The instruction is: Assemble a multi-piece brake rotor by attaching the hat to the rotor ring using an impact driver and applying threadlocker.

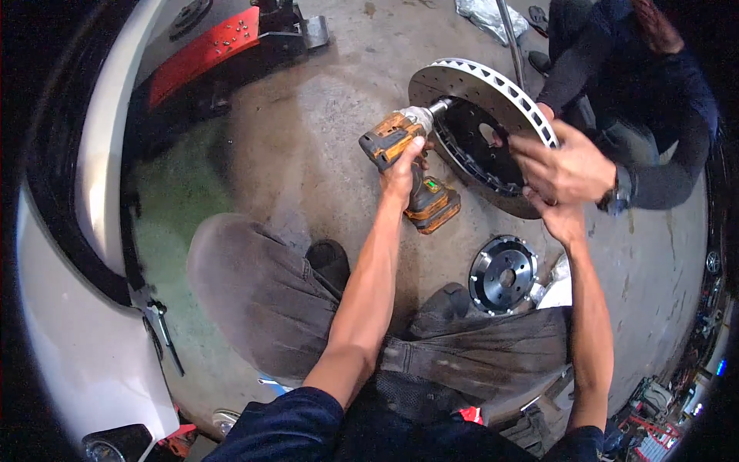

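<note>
Sitting or squatting low beside a white car body [85,331] on the left, facing a co-worker [639,85] in dark clothing at upper right. Working between both on a large brake disc [471,142], tilted clear of lying flat, pale vented edge on the upper right, black centre turned toward the tool. Judging from the thick metal, handling something heavy, stiff and awkward to balance, perhaps slick if oily; best taking hold at opposite sides of the outer edge, away from the socket. Gripping an orange-and-black impact driver [394,138] in the left hand [400,173], fingers curling tightly round the handle, thumb lying along its back. Having a loose round centre piece [493,269] lying on the floor, below the disc. Bringing the right hand [566,222] to the disc's lower right edge, fingers mostly hiding near the co-worker's blurred hand [566,165]; not being able to tell their spread or hold. Pointing the silvery socket [440,106] at the centre's bolt ring, contact not showing clearly.
</note>
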Available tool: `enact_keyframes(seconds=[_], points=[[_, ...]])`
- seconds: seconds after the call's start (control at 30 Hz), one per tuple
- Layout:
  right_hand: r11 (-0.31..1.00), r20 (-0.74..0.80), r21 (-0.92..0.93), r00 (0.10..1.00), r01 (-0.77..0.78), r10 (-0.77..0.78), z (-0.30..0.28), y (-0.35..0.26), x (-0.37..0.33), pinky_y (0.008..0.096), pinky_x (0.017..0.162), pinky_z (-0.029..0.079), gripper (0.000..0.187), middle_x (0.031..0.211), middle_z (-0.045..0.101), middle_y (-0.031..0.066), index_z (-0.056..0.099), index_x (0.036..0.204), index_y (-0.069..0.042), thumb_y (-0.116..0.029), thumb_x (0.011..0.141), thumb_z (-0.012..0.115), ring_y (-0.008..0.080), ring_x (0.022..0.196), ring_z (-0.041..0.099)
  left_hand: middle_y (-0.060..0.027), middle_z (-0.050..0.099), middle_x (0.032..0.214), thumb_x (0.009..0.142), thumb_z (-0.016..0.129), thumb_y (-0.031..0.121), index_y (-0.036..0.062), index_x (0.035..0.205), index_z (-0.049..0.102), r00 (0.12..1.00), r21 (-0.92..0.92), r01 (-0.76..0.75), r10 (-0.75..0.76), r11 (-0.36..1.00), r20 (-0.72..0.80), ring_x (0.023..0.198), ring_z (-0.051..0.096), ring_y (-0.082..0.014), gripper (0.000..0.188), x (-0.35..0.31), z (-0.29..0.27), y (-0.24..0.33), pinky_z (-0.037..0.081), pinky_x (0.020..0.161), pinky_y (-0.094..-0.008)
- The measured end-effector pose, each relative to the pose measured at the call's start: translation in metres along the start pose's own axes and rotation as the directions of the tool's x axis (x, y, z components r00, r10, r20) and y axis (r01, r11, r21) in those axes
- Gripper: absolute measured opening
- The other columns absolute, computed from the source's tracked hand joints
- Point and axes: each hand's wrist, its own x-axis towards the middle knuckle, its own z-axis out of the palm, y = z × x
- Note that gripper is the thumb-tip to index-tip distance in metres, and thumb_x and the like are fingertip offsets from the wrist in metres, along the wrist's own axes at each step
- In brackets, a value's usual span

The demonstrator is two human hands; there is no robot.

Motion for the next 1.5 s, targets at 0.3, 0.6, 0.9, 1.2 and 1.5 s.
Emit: enact_keyframes(seconds=[0.3, 0.6, 0.9, 1.2, 1.5], points=[[0.995, -0.094, -0.055, 0.993, -0.083, 0.077, -0.011, -0.024, 0.007, 0.0427, 0.066, 0.051, 0.048, 0.069, 0.068, 0.0188, 0.071, 0.081, 0.003, -0.045, 0.078, 0.075, 0.0291, 0.066, 0.068, -0.0067, 0.067, 0.093, 0.086, 0.067, 0.036, 0.0075, 0.112, 0.061, 0.999, -0.022, -0.025, 0.026, 0.999, 0.022, 0.078, 0.063, -0.0144, 0.039, -0.021, 0.015, 0.003, 0.05, 0.061, -0.0279], [0.983, -0.012, -0.119, 0.99, -0.138, 0.138, -0.012, -0.033, -0.006, 0.0418, 0.065, 0.05, 0.053, 0.068, 0.067, 0.0184, 0.067, 0.074, 0.006, -0.046, 0.076, 0.077, 0.0289, 0.064, 0.066, -0.0064, 0.068, 0.09, 0.083, 0.07, 0.04, 0.009, 0.11, 0.062, 1.0, -0.016, 0.011, -0.011, 1.0, -0.011, 0.064, 0.057, -0.0116, 0.042, -0.009, 0.015, 0.008, 0.048, 0.06, -0.0268], [0.991, -0.283, 0.093, 0.957, 0.101, -0.071, -0.016, -0.044, 0.0, 0.0385, 0.074, 0.052, 0.045, 0.087, 0.071, 0.0213, 0.069, 0.098, 0.005, -0.033, 0.076, 0.078, 0.0283, 0.082, 0.071, -0.0053, 0.068, 0.103, 0.078, 0.076, 0.034, 0.0057, 0.114, 0.064, 0.987, 0.069, 0.0, -0.011, 0.998, 0.159, 0.091, 0.065, -0.0145, 0.047, -0.005, 0.023, 0.011, 0.053, 0.07, -0.0298], [0.874, -0.144, 0.43, 0.973, 0.227, -0.181, -0.019, -0.036, 0.007, 0.0308, 0.083, 0.048, 0.033, 0.098, 0.071, 0.0063, 0.069, 0.102, 0.002, -0.015, 0.075, 0.079, 0.0137, 0.091, 0.063, -0.0102, 0.066, 0.117, 0.077, 0.079, 0.033, 0.0042, 0.117, 0.065, 0.879, 0.316, -0.439, 0.33, 0.841, 0.344, 0.111, 0.061, -0.0216, 0.051, 0.007, 0.013, 0.017, 0.046, 0.1, -0.0361], [0.926, -0.159, 0.312, 0.973, 0.212, -0.169, -0.032, -0.028, 0.008, 0.0327, 0.085, 0.047, 0.036, 0.101, 0.07, 0.0098, 0.068, 0.104, 0.003, -0.016, 0.075, 0.079, 0.0165, 0.094, 0.062, -0.0091, 0.066, 0.117, 0.078, 0.078, 0.034, 0.0036, 0.119, 0.063, 0.918, 0.25, -0.343, 0.267, 0.905, 0.294, 0.109, 0.061, -0.0193, 0.053, 0.003, 0.03, 0.019, 0.048, 0.098, -0.0354]])
